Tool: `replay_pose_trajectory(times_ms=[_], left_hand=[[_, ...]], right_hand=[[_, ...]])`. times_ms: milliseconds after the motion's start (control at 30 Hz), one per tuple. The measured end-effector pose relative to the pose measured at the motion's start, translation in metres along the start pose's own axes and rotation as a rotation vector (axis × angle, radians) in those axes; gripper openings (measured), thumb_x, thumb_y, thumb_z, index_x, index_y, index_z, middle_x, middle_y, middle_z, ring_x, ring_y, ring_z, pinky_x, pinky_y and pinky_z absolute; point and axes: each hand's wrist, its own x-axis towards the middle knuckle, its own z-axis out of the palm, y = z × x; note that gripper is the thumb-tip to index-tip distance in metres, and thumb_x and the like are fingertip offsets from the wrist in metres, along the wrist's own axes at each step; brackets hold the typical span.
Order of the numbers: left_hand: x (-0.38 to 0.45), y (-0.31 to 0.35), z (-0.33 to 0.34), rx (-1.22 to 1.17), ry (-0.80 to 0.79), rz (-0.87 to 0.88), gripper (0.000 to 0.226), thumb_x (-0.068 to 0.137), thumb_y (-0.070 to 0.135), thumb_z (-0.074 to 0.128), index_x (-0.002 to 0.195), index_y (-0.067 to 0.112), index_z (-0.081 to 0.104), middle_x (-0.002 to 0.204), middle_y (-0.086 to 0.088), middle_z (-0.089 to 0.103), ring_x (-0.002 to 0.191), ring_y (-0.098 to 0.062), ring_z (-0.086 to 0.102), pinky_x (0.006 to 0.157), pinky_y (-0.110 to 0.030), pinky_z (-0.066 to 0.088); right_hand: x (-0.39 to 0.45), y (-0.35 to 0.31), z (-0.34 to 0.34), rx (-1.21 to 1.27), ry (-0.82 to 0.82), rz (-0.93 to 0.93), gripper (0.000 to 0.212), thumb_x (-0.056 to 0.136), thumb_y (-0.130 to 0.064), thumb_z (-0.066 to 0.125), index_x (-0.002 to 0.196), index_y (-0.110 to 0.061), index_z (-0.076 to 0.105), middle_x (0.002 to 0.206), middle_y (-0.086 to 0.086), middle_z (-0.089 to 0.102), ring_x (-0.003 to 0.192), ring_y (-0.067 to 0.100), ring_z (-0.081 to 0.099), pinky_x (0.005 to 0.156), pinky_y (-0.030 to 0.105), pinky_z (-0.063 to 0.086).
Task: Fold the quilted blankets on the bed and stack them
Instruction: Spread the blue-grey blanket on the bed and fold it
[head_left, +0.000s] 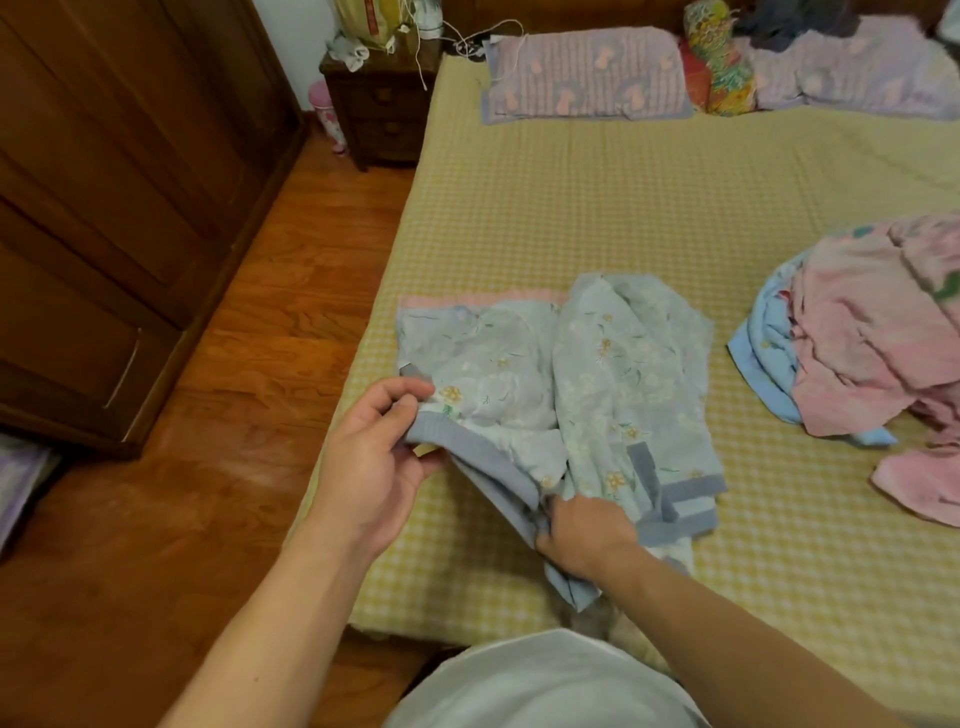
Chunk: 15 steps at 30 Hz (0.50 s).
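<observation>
Pale blue floral quilted blanket (597, 374) w/ grey-blue border lay rumpled, partly folded, at near left corner of the bed (623, 208); a pink strip showed along its far edge. Its near border was lifted off the bed, pinched by left hand (374, 457) at left end & gripped by right hand (587, 535) nearer the middle. Second blanket (872, 353), pink w/ light blue underside, sat in a crumpled heap to the right, apart from the first.
</observation>
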Motion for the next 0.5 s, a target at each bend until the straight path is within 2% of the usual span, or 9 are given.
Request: replay_pose_trajectory(times_ms=[67, 167, 267, 367, 433, 500], left_hand=[[-0.003, -0.001, -0.002, -0.037, 0.005, -0.011, 0.026, 0.103, 0.006, 0.043, 0.094, 0.013, 0.066, 0.113, -0.016, 0.06, 0.102, -0.032, 0.06, 0.081, -0.05, 0.053], [-0.003, 0.001, -0.011, -0.047, 0.034, 0.008, 0.023, 0.104, 0.006, 0.042, 0.096, 0.012, 0.064, 0.11, -0.015, 0.062, 0.1, -0.029, 0.063, 0.08, -0.046, 0.057], [0.009, 0.004, -0.031, 0.132, 0.19, 0.062, 0.026, 0.106, 0.007, 0.042, 0.095, 0.016, 0.064, 0.111, -0.013, 0.063, 0.101, -0.027, 0.061, 0.076, -0.037, 0.055], [0.021, 0.006, -0.053, 0.161, 0.335, -0.008, 0.028, 0.105, 0.008, 0.044, 0.093, 0.017, 0.066, 0.119, -0.026, 0.063, 0.103, -0.032, 0.06, 0.076, -0.041, 0.055], [0.022, 0.004, -0.058, 0.122, 0.345, -0.063, 0.026, 0.106, 0.007, 0.043, 0.095, 0.014, 0.066, 0.111, -0.024, 0.066, 0.1, -0.032, 0.065, 0.071, -0.045, 0.06], [0.017, 0.003, -0.051, 0.085, 0.281, -0.08, 0.025, 0.106, 0.005, 0.042, 0.096, 0.011, 0.065, 0.1, -0.014, 0.07, 0.093, -0.028, 0.07, 0.068, -0.045, 0.061]], right_hand=[[0.006, -0.005, 0.004, -0.098, -0.015, 0.02, 0.039, 0.1, -0.046, 0.037, 0.107, -0.021, 0.066, 0.097, 0.004, 0.07, 0.081, 0.025, 0.066, 0.063, 0.032, 0.045], [0.003, -0.005, 0.007, -0.251, -0.054, -0.023, 0.018, 0.102, -0.028, 0.045, 0.096, -0.024, 0.062, 0.107, 0.0, 0.07, 0.095, 0.021, 0.068, 0.069, 0.031, 0.044], [-0.014, 0.009, -0.002, -0.401, -0.117, -0.104, 0.015, 0.096, -0.013, 0.054, 0.102, -0.02, 0.066, 0.108, 0.004, 0.07, 0.098, 0.023, 0.068, 0.07, 0.031, 0.041], [-0.036, 0.03, -0.019, -0.426, -0.213, -0.18, 0.023, 0.088, -0.005, 0.063, 0.111, -0.01, 0.064, 0.109, 0.01, 0.068, 0.1, 0.029, 0.067, 0.069, 0.033, 0.038], [-0.041, 0.035, -0.02, -0.432, -0.197, -0.2, 0.024, 0.089, -0.006, 0.061, 0.112, -0.011, 0.063, 0.11, 0.011, 0.067, 0.099, 0.03, 0.067, 0.069, 0.034, 0.038], [-0.039, 0.027, -0.01, -0.442, -0.179, -0.228, 0.022, 0.093, -0.006, 0.054, 0.111, -0.012, 0.064, 0.108, 0.009, 0.068, 0.098, 0.029, 0.067, 0.068, 0.034, 0.039]])
